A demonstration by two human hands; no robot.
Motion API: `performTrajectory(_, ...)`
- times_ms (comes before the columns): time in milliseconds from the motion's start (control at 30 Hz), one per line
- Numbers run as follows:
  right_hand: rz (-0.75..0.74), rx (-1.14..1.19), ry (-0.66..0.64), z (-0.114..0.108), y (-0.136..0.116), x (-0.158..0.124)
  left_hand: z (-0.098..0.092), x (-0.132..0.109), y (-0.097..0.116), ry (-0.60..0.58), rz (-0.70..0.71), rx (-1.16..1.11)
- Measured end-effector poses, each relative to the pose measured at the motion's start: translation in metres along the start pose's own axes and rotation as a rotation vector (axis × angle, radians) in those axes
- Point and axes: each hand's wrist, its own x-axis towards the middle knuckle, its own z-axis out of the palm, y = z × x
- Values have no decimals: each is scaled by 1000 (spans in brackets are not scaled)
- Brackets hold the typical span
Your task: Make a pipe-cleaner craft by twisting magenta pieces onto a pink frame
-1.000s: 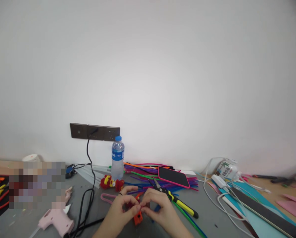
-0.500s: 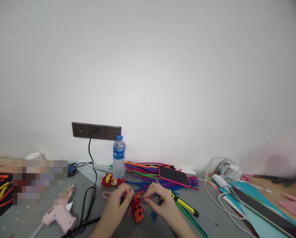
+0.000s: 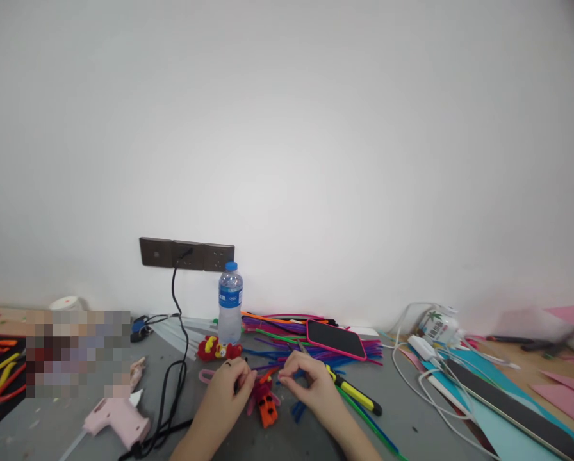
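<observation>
Left fingers [image 3: 243,379] are curled shut, tips against the top of the orange-and-red pipe-cleaner figure [image 3: 266,404]. Can't tell if they actually grip it. Right fingers [image 3: 287,378] are pinched thumb-to-forefinger just right of the figure, apart from it. Whatever sits in the pinch is too small to make out. Left hand [image 3: 227,387] and right hand [image 3: 313,390] sit low on the grey bench [image 3: 277,442], with the figure lying between them, front-centre.

Handling, my read: light, fuzzy, wire-cored. It bends and stays bent, and crushes if squeezed. Better held by the orange body than by the thin red ends.

Around it:
- Pink pipe-cleaner loop [image 3: 204,376] just left of the left hand.
- Red-and-yellow figure [image 3: 218,349] behind that, at the foot of the water bottle [image 3: 230,301].
- Loose pipe-cleaner pile [image 3: 277,330] behind the hands, with a phone [image 3: 336,339] in a pink case lying on it.
- Yellow-handled cutting tool [image 3: 352,390] just right of the right hand.
- Pink glue gun [image 3: 116,419] front left, beside a black cable [image 3: 172,378] running up to the wall sockets [image 3: 186,254].
- White charger [image 3: 424,349] and blue sheets [image 3: 483,400] well off to the right.
</observation>
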Motion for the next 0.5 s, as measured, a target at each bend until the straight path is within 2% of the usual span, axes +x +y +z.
performTrajectory(200, 35, 35, -16, 3, 4, -1, 3, -7, 2, -87, -27, 244)
performTrajectory(333, 88, 19, -29, 2, 2, 0, 3, -10, 7, -160, -80, 317)
performTrajectory(500, 172, 1, 104, 2, 6, 1, 4, -9, 8, -251, -126, 329)
